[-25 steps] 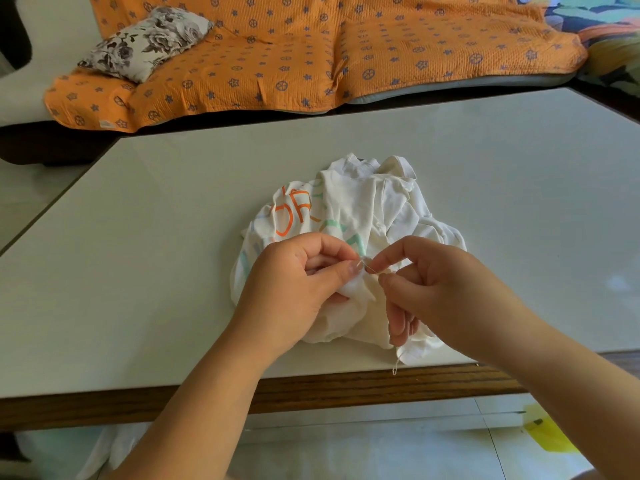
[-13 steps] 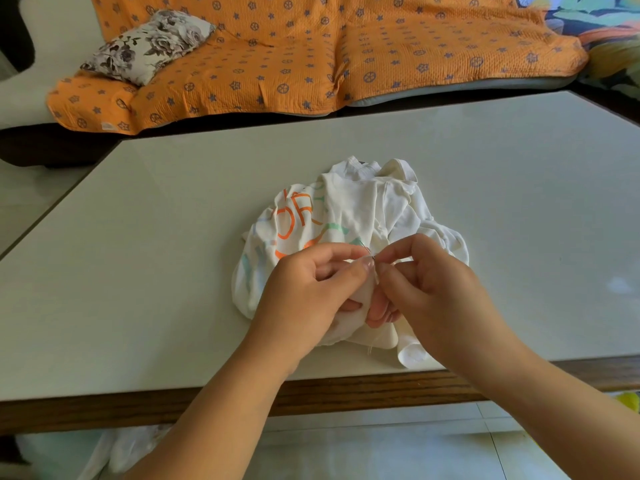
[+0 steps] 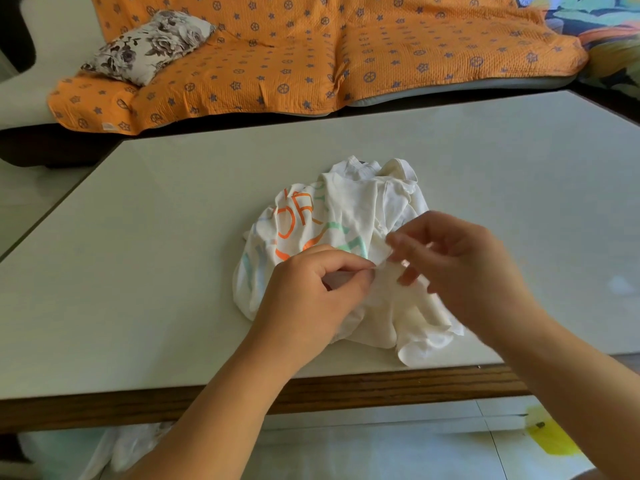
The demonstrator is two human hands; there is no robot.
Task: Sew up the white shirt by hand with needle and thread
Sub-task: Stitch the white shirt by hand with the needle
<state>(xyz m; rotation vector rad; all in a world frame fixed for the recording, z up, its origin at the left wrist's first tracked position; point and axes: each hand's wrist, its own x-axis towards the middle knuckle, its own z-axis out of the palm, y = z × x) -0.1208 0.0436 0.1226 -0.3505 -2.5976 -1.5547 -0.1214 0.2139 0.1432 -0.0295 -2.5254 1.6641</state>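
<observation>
White shirt [image 3: 349, 209] in left hand [image 3: 311, 292] grip

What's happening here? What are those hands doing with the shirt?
Someone is hand-sewing a crumpled white shirt that lies on the table. The left hand pinches a fold of the fabric near the table's front edge. The right hand is right beside that fold, fingers curled, but it is blurred, so the needle and thread cannot be made out.
</observation>
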